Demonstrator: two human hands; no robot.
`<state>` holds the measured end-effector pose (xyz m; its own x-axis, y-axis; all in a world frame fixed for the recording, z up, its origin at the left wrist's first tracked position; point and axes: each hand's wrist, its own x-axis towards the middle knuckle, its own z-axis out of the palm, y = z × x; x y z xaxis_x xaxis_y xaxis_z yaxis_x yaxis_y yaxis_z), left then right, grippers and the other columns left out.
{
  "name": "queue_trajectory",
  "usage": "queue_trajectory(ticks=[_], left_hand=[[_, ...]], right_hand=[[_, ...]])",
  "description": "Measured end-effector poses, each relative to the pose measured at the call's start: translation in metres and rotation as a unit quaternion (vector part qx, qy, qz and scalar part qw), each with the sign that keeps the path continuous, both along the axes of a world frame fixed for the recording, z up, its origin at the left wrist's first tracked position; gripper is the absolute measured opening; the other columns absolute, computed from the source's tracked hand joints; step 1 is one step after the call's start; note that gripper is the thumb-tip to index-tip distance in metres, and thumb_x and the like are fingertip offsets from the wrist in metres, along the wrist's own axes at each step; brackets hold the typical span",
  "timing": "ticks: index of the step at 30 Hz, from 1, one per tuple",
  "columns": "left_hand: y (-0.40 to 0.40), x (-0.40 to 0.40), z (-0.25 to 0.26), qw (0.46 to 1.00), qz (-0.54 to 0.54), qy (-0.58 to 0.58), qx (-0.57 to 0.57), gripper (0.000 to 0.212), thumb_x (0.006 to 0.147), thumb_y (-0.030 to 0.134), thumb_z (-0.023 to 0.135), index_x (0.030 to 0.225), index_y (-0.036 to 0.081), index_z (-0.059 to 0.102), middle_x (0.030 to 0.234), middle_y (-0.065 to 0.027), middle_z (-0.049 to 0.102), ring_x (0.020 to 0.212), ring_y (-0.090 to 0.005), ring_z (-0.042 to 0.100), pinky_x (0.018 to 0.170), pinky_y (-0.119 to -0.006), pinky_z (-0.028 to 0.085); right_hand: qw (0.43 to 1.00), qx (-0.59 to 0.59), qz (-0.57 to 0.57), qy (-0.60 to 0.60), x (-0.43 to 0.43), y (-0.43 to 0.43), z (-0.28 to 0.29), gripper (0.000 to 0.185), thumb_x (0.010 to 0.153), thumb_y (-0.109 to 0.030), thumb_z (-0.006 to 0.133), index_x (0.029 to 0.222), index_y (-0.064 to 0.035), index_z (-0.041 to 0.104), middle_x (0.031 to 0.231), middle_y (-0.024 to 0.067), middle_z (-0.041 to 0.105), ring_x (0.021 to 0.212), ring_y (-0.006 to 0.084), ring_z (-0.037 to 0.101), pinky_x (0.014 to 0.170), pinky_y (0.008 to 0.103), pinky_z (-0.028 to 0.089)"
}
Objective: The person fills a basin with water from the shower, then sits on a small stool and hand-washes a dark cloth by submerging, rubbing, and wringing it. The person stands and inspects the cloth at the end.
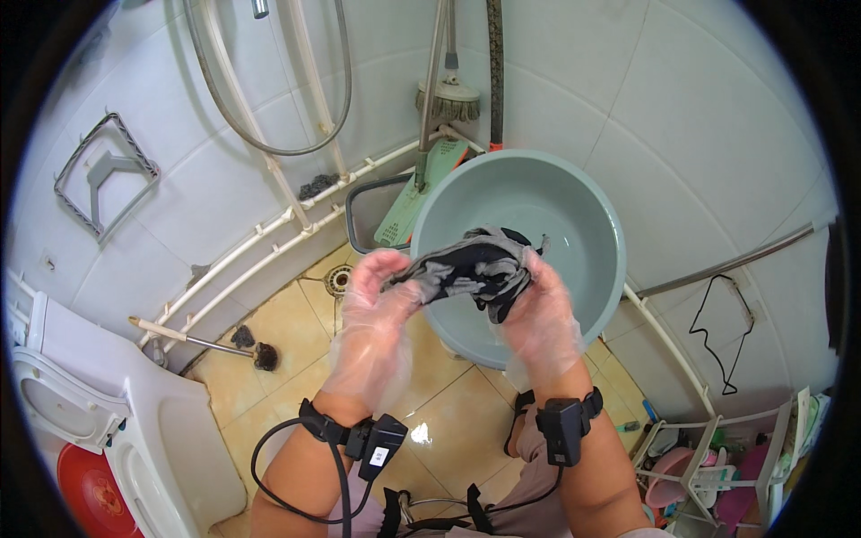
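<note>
A bunched grey and black cloth (471, 265) stretches between my two hands, over the near left part of a large grey-green plastic basin (578, 202). My left hand (383, 289), in a clear plastic glove, grips the cloth's left end. Gloved the same way, my right hand (541, 302) holds the bulkier right end. Black devices are strapped to both wrists. The inside of the basin looks wet and shiny; the part beneath the cloth is hidden.
Behind the basin stand a flat mop (430, 181), a grey bucket (360, 208) and a brush mop (451, 97). A floor drain (338, 279) lies left, with a toilet (181, 444) and red basin (94, 491) farther left. A filled white rack (713, 464) is at lower right.
</note>
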<state>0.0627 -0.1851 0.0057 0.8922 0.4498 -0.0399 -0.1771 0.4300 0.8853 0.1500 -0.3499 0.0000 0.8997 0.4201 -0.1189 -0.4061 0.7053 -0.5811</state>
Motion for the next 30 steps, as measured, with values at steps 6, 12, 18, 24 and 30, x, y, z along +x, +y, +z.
queue_trajectory(ticks=[6,12,18,24,30], left_hand=[[0.001,-0.01,0.002,0.993,-0.106,0.052,-0.024,0.046,0.086,0.02,0.07,0.125,0.012,0.047,0.12,-0.0043,0.052,0.106,-0.0191,0.055,0.091,-0.034,0.046],[-0.007,-0.007,-0.002,0.979,-0.186,0.066,-0.055,0.062,0.085,0.04,0.071,0.13,0.009,0.043,0.121,-0.0053,0.055,0.11,-0.0213,0.055,0.094,-0.036,0.044],[0.005,-0.002,-0.002,0.988,-0.12,0.017,-0.095,0.054,0.084,0.033,0.073,0.125,0.011,0.047,0.116,-0.0024,0.058,0.106,-0.0148,0.056,0.094,-0.033,0.043],[0.008,-0.001,-0.007,0.992,-0.114,0.047,-0.027,0.035,0.09,0.021,0.059,0.121,0.007,0.053,0.114,-0.0066,0.061,0.106,-0.0162,0.058,0.094,-0.038,0.046],[0.021,0.008,-0.006,0.976,-0.08,-0.014,-0.2,0.041,0.092,0.024,0.047,0.126,0.001,0.051,0.125,-0.0117,0.059,0.115,-0.026,0.056,0.101,-0.04,0.042]], right_hand=[[0.995,-0.054,-0.085,-0.023,-0.009,0.0,0.007,0.033,0.088,-0.013,0.055,0.117,0.0027,0.057,0.115,0.0121,0.064,0.107,0.0232,0.06,0.098,0.035,0.044],[0.947,-0.171,0.0,-0.271,-0.024,0.004,0.006,0.037,0.076,-0.002,0.063,0.113,-0.0014,0.061,0.126,0.0139,0.056,0.12,0.0234,0.051,0.101,0.0344,0.04],[0.906,-0.226,0.054,-0.353,-0.03,0.003,0.01,0.029,0.073,0.002,0.068,0.1,-0.0056,0.062,0.128,0.0124,0.052,0.121,0.0225,0.048,0.099,0.0347,0.038],[0.978,-0.161,-0.032,-0.125,-0.026,0.001,0.014,0.025,0.088,-0.013,0.062,0.11,-0.0098,0.049,0.103,0.0033,0.062,0.093,0.0142,0.06,0.09,0.0307,0.044],[0.995,-0.003,-0.075,-0.068,-0.009,-0.011,0.017,0.023,0.093,-0.017,0.055,0.114,-0.0066,0.052,0.113,0.0042,0.062,0.108,0.0204,0.058,0.098,0.037,0.043]])
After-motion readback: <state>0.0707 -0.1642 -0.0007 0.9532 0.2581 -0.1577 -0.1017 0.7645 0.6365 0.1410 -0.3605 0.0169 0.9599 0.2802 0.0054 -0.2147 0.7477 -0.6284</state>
